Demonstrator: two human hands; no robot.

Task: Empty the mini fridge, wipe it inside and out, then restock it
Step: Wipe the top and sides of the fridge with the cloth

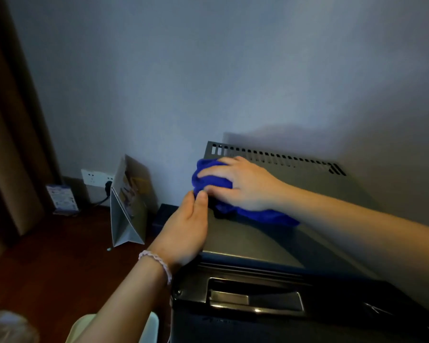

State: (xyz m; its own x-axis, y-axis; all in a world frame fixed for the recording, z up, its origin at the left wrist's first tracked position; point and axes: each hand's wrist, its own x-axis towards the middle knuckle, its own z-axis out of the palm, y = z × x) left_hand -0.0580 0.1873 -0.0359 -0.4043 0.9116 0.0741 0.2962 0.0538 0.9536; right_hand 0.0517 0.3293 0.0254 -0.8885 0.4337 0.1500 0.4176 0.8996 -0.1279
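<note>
- Right now your right hand [240, 184] lies on top of the mini fridge [270, 243], near its back left corner, fingers curled over a bunched blue cloth [208, 179] and gripping it against the grey top.
- Your left hand [183, 231] rests along the fridge's left top edge, fingers straight and close together, holding nothing; its fingertips [202, 198] touch the cloth's lower edge.
- A pale braided bracelet [156, 261] sits on your left wrist.
- The fridge stands against the wall [233, 70], with a slotted vent strip [270, 154] along its rear edge and the door's recessed handle [255, 297] below, nearest you.
- Part of the cloth is hidden under your right palm; a tail shows beyond the wrist.
- The fridge's front and right side are cut off by the frame, so the inside cannot be seen.
- Left of it on the dark floor stands a folded card [129, 206], print too blurred to read, before a wall socket [97, 177].
</note>
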